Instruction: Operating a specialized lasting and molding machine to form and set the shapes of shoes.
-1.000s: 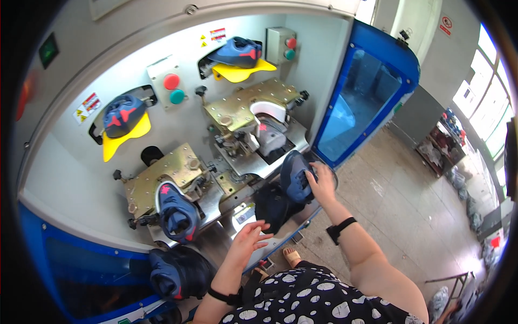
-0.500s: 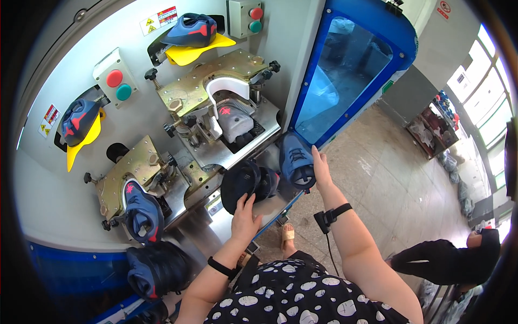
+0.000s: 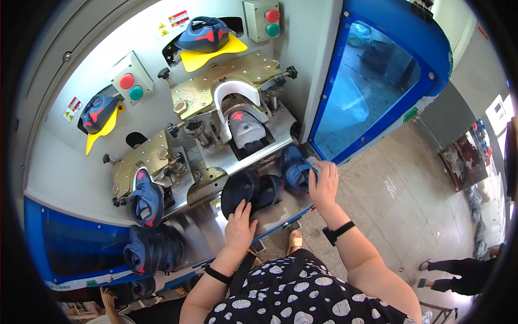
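A blue shoe upper [image 3: 295,168] stands at the right end of the metal ledge. My right hand [image 3: 324,184] has its fingers bent over the collar of that upper, gripping it. Just left of it, dark shoe uppers [image 3: 240,190] lie side by side, their black undersides toward me. Against the near edge of these rest the slightly spread fingers of my left hand [image 3: 240,227]; it grips nothing. Behind the ledge, a grey form [image 3: 247,129] sits bare in the right-hand press station. Another blue upper [image 3: 147,198] is seated in the left-hand station.
More uppers [image 3: 154,249] are bunched at the ledge's left end. Blue uppers on yellow holders [image 3: 213,51] stick out of the machine wall near red and green button boxes [image 3: 263,20]. A blue-framed window panel [image 3: 372,81] rises at right. Other people show at the lower edges.
My right hand has gone from flat along the blue upper's side to its collar, and that upper is turned. My left hand stays at the dark uppers. The view has shifted.
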Tool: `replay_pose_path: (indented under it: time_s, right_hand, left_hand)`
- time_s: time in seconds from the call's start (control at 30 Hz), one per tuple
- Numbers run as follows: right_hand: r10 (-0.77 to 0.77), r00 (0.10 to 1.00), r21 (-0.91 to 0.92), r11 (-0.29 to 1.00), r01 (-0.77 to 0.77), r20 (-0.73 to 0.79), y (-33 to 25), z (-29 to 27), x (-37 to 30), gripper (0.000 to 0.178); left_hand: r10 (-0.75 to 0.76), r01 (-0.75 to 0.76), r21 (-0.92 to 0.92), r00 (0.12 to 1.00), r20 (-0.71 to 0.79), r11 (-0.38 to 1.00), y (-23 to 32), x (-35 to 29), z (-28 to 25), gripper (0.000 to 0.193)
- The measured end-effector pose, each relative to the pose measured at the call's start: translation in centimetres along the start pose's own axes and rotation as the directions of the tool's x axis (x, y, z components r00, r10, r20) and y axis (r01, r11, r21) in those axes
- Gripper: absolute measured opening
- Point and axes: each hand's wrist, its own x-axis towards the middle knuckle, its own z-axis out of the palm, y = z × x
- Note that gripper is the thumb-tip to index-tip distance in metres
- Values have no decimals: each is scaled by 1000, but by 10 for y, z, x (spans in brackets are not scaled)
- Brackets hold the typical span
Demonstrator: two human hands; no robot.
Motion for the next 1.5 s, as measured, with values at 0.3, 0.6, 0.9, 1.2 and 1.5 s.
replay_pose_path:
  time_s: [0.3, 0.6, 0.9, 1.2, 1.5]
  right_hand:
    - [-87, 852, 134, 991, 20, 516, -89, 24, -52, 47]
    - [-565, 792, 242, 755, 610, -232, -186, -14, 190, 23]
    - [-457, 862, 183, 887, 424, 219, -241, 23, 334, 33]
    - [-480, 877, 232, 856, 462, 23, -170, -29, 70, 27]
    - [-415, 842, 212, 908, 361, 344, -140, -13, 106, 19]
  left_hand:
    - [102, -88, 119, 987, -122, 989, -25, 2, 15, 31]
    - [85, -132, -164, 960, -269, 978, -9, -15, -60, 39]
    - [177, -285, -408, 943, -281, 867, 0, -18, -86, 30]
    - [33, 322, -933, 943, 331, 161, -31, -5, -76, 37]
    - [10, 283, -748, 938, 346, -600, 34, 124, -51, 36]
